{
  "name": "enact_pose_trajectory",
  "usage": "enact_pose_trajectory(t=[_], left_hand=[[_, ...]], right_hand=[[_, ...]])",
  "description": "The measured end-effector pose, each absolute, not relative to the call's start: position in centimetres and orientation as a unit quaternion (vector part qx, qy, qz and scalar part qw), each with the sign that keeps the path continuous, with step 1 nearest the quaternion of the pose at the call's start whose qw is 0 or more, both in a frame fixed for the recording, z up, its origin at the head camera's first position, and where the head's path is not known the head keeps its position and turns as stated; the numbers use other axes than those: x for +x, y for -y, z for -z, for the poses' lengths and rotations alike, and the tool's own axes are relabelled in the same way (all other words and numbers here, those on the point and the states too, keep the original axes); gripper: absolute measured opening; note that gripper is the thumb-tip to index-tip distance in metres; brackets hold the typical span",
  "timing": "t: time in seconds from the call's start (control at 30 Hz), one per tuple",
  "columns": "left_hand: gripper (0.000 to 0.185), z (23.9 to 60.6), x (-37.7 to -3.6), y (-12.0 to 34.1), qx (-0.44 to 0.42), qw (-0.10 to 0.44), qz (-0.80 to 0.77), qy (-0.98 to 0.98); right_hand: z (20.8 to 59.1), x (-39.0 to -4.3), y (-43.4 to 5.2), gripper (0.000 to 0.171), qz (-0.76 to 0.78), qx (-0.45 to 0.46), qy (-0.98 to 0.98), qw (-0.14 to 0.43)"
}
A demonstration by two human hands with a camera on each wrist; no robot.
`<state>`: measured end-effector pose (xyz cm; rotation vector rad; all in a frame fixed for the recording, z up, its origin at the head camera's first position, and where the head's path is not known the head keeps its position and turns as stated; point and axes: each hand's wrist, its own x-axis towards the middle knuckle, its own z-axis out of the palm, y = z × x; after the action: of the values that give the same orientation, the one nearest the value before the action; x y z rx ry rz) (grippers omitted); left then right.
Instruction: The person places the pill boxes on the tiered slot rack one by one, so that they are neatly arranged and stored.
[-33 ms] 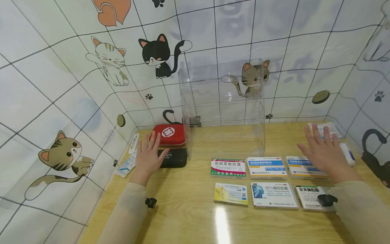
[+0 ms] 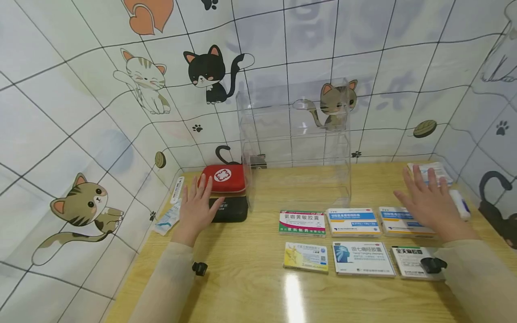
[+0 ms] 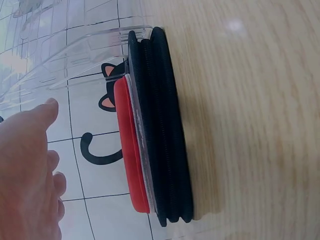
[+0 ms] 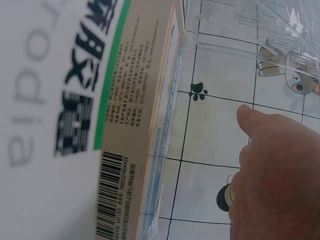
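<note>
Apparently bare acrylic rack [image 2: 296, 143], closed pouches [image 2: 224, 178]

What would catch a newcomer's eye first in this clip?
Probably the red first-aid pouch stacked on a black pouch at the table's back left, with the left hand spread flat just beside them. Next, the six medicine boxes laid in two rows at front right, the right hand hovering open above them, and the empty clear acrylic shelf behind.

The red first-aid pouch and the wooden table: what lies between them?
A black zipped pouch lies between the red first-aid pouch and the table; the red one rests on it. The left wrist view shows this best.
</note>
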<state>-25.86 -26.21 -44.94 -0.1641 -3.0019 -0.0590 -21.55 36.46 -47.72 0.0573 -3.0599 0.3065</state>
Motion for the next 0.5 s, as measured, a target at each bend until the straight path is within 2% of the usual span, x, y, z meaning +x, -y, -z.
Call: enact_pose_trajectory(t=[0.23,0.5], left_hand=[[0.089,44.73,-25.78,26.36,-0.056,0.063,0.026,0.996],[0.089,44.52,-26.01,26.05,-0.069,0.088,0.037,0.993]], right_hand=[[47.62,-21.62,-36.53,0.085,-0.108,0.011,0.994,0.032],[47.31,-21.00,-37.32,0.084,-0.092,0.022,0.995,0.037]])
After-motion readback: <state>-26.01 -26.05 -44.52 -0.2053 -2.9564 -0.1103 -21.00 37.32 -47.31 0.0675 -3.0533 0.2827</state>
